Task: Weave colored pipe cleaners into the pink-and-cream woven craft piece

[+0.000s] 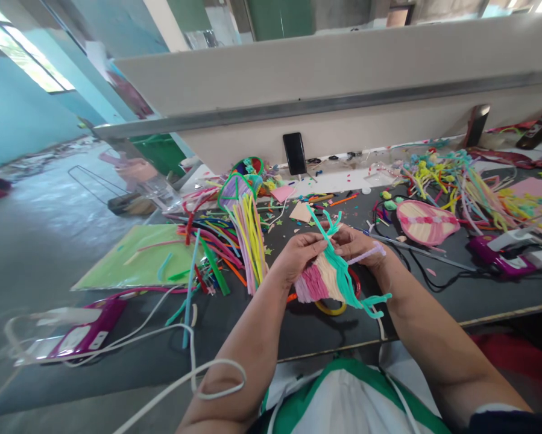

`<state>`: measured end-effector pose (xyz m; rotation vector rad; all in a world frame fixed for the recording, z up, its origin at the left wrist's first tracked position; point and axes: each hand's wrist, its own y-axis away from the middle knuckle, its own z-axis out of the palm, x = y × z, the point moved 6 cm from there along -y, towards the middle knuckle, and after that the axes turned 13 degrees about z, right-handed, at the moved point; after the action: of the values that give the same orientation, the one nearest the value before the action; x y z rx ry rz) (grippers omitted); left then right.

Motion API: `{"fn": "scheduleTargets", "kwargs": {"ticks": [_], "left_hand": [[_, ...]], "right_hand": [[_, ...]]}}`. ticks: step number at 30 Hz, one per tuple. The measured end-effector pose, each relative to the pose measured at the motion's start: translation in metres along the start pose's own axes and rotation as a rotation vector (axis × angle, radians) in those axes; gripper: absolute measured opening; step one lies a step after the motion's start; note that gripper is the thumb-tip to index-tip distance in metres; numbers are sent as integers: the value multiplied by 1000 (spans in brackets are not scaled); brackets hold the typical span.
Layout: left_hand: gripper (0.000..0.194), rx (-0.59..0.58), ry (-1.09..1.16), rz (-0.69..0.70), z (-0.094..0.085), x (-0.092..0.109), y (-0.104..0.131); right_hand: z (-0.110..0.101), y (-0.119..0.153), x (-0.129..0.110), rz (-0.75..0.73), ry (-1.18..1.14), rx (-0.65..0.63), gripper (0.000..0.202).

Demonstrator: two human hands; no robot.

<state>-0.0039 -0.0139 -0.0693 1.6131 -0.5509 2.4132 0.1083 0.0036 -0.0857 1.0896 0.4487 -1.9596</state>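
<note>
Both hands are over the near part of the dark table, around a striped pipe-cleaner piece (pixel 327 277) with bands of lilac, pink, cream and teal. My left hand (pixel 304 250) is closed on its upper left edge, thumb on top. At the upper teal edge, my right hand (pixel 354 244) pinches the piece, its fingertips partly hidden. Loose teal ends stick out above the fingers and at the lower right. A lilac pipe cleaner (pixel 365 254) juts out across my right wrist. Beneath the piece lie a yellow ring (pixel 331 308) and a red curved one, both partly covered.
Left of my hands lie bundled pipe cleaners (pixel 248 235) and a green plastic packet (pixel 135 256). A phone (pixel 295 154) leans on the white partition (pixel 252 135). To the right are a pink-edged woven piece (pixel 427 223) and a purple power strip (pixel 501 256). A white cable (pixel 192 343) loops at front left.
</note>
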Motion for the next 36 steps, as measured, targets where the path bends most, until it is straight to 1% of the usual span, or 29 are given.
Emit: {"fn": "scheduleTargets", "kwargs": {"ticks": [5, 10, 18, 31, 36], "left_hand": [[33, 10, -14, -5, -1, 0, 0], [34, 4, 2, -4, -1, 0, 0], [36, 72, -58, -18, -3, -1, -1], [31, 80, 2, -24, -2, -3, -1], [32, 80, -29, -40, -5, -3, 1]], "right_hand": [[-2, 0, 1, 3, 16, -8, 72], [-3, -1, 2, 7, 22, -15, 70], [-3, -3, 2, -18, 33, -11, 67], [-2, -4, 2, -16, 96, 3, 64], [-7, -5, 7, 10, 99, 5, 69]]}}
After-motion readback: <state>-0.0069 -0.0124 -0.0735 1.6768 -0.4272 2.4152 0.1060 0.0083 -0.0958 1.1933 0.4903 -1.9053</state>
